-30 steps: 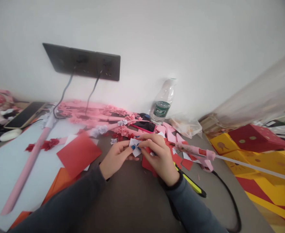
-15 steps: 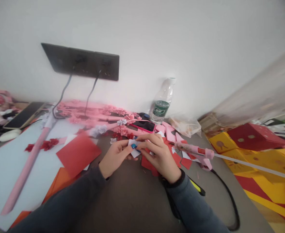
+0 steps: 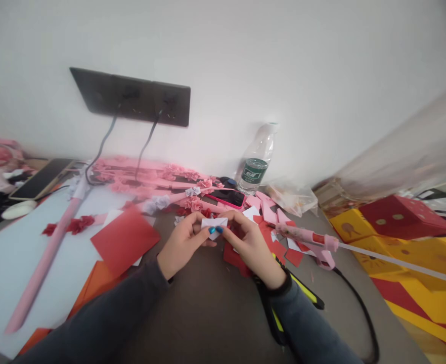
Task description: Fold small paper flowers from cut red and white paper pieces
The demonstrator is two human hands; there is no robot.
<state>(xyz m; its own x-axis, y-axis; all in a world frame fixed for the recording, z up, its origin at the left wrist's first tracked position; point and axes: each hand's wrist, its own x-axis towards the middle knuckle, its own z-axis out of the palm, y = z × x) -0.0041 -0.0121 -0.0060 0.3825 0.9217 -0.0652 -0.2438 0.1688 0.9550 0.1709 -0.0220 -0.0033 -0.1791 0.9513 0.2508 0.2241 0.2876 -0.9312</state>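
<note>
A small folded piece of white paper is held up between both hands above the grey table. My left hand pinches its left side, thumb in front and fingers behind. My right hand grips the right side the same way, and the two thumb tips nearly meet at its lower edge. Red paper squares lie under and beside my right hand. Scissors with black and yellow handles rest partly beneath my right wrist. Left of my left hand lies a larger red paper sheet.
A pink glue gun with a long glue stick lies at right, its cable curling toward me. A water bottle stands by the wall near a phone. Pink branches with paper flowers spread behind; a pink rolled tube lies left.
My right hand has shifted its hold from over the white paper to its right edge. The paper now shows as a flat folded strip with both thumbs along its front.
</note>
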